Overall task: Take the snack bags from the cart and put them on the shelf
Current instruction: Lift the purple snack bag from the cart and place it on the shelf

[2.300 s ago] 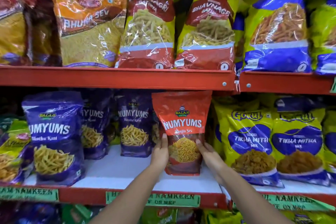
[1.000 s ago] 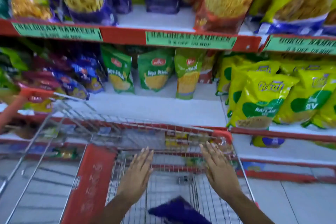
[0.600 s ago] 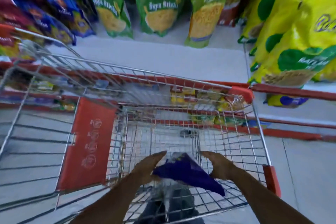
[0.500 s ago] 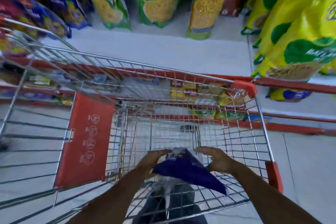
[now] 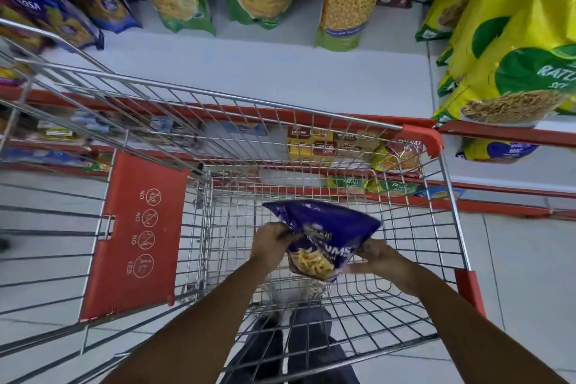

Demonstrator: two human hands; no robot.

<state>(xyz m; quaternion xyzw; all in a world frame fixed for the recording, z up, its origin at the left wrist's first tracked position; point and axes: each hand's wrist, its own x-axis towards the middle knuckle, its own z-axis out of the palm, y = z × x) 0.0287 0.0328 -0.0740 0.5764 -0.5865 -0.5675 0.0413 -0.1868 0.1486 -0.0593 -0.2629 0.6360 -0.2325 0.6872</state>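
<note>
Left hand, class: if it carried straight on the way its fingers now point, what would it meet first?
The left hand points up and right in the view, gripping the purple snack bag. That bag comes first; beyond it probably the cart's far wire wall, though depth is unclear.

Both bare forearms reach forward from the bottom edge, the left rising from seven o'clock, the right from five o'clock, converging toward centre. The left hand [image 5: 272, 241] is curled, knuckles up, fingers pinched onto the near-left edge of the purple snack bag [image 5: 324, 235]. The right hand [image 5: 378, 257] sits just beside it at three o'clock, fingers wrapped around the bag's right corner, wrist slightly bent inward. Both hands grip the bag between them, held clear above the cart's wire floor.
</note>
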